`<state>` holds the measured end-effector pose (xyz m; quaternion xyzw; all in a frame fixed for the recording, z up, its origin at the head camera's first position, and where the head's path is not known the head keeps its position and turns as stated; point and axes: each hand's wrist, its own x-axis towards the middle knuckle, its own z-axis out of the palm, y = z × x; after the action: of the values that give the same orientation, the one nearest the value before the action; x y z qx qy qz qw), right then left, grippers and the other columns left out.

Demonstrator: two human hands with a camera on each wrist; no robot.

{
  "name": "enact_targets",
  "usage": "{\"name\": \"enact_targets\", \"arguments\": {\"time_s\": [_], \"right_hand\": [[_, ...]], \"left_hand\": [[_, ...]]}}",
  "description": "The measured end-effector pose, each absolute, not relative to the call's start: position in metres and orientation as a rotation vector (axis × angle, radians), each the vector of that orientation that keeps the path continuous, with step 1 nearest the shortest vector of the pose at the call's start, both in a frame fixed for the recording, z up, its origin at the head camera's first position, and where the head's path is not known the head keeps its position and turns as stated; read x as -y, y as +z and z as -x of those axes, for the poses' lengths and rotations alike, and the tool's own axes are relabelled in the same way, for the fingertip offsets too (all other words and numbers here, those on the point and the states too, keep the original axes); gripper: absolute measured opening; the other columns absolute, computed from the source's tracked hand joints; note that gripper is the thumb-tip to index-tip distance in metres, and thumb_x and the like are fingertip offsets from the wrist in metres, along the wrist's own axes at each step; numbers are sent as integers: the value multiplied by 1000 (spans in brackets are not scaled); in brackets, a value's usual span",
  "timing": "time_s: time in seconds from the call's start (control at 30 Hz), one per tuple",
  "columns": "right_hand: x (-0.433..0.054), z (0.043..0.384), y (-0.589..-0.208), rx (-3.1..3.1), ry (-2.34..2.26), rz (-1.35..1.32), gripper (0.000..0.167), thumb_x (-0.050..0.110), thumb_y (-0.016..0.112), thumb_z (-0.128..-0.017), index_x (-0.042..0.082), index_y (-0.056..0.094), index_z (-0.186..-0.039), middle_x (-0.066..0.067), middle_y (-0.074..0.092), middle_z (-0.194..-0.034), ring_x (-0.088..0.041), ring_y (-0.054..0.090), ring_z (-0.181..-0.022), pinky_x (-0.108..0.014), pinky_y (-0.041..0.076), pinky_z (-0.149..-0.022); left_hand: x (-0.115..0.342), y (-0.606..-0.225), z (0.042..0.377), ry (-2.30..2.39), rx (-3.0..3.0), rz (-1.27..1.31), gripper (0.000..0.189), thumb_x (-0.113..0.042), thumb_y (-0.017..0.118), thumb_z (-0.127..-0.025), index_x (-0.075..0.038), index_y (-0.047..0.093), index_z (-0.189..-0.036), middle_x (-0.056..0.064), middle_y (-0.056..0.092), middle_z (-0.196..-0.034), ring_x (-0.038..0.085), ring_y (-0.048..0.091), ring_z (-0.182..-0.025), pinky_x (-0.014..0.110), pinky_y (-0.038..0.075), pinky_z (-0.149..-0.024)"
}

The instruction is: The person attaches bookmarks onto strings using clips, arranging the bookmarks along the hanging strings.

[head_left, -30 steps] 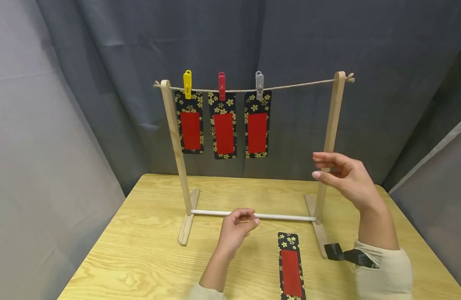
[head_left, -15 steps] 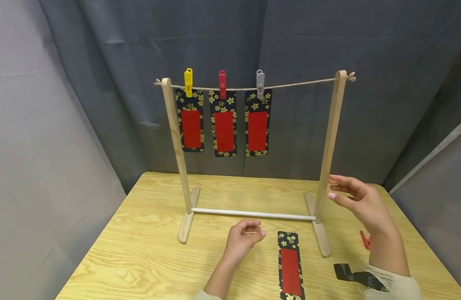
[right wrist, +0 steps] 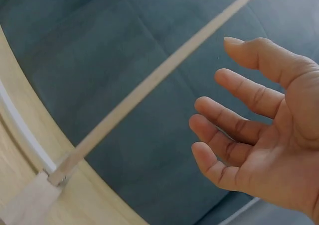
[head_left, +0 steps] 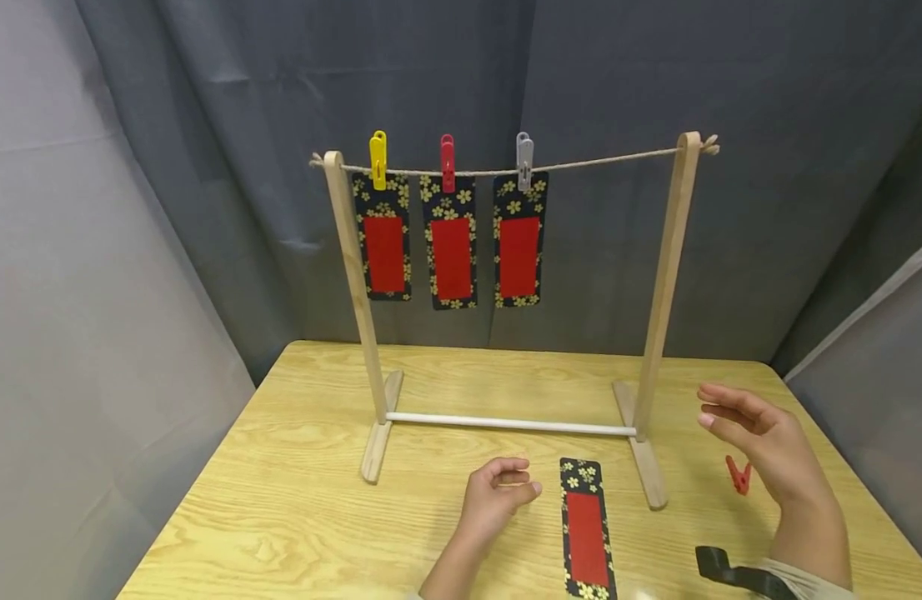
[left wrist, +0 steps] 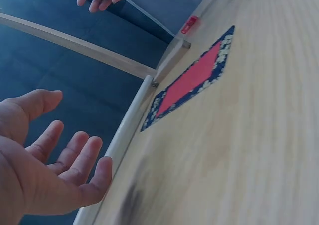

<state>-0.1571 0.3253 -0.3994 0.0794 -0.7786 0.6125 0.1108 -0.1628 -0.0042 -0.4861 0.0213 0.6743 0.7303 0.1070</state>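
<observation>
My left hand (head_left: 494, 500) hovers over the table just left of a dark, flower-patterned bookmark-like card (head_left: 587, 533) with a red panel; its loosely bent fingers hold nothing. Off the stand's right side, my right hand (head_left: 764, 446) is in the air, thumb and fingers apart and bare, as the right wrist view also shows. Close by it lies a red clothespin (head_left: 739, 475) on the table. Three matching cards hang from a string (head_left: 596, 161), held by a yellow clothespin (head_left: 378, 161), a red one and a grey clothespin (head_left: 524, 161).
The wooden stand has a left post (head_left: 356, 283), a right post (head_left: 665, 283) and a white crossbar (head_left: 506, 423) low between them. Its feet rest on the wood-grain table (head_left: 281, 500). Grey curtains (head_left: 581, 83) surround the table.
My right hand has moved down and right, from in front of the right post to beside the red clothespin, which has come into view. My left hand has shifted slightly right and down.
</observation>
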Motion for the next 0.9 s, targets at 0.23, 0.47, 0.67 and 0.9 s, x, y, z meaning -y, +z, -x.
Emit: {"name": "enact_targets", "arguments": {"time_s": [0.23,0.47,0.67,0.9], "right_hand": [[-344,154,-416,2189,1963,-212,38,-2,59,-89,10,58,-125,12,58,-115,1,57,-97,-10,43,-76],[-359,156,-433,2141,2068,-110,40,0,59,-90,12,57,-128,16,58,-116,2,55,-99,-8,40,-76],[-371,157,-453,2220,1978,27,39,7,62,-90,17,57,-128,21,58,-113,8,52,-98,-6,35,-76],[-384,159,-473,2146,2009,169,38,8,65,-88,24,62,-122,24,59,-106,11,51,-94,-5,33,-78]], "left_hand": [[-4,-497,157,2155,-1881,-12,35,-7,75,-74,-3,63,-106,12,58,-100,13,56,-72,20,41,-54],[-12,-501,153,2123,-1893,55,45,-5,75,-73,-3,59,-115,13,57,-107,18,56,-83,31,49,-62],[-21,-501,151,2111,-1857,107,50,0,73,-73,0,55,-119,16,56,-108,22,58,-88,43,51,-69],[-33,-501,149,2102,-1848,128,55,1,75,-70,6,52,-120,18,54,-109,23,55,-90,39,50,-71]]}}
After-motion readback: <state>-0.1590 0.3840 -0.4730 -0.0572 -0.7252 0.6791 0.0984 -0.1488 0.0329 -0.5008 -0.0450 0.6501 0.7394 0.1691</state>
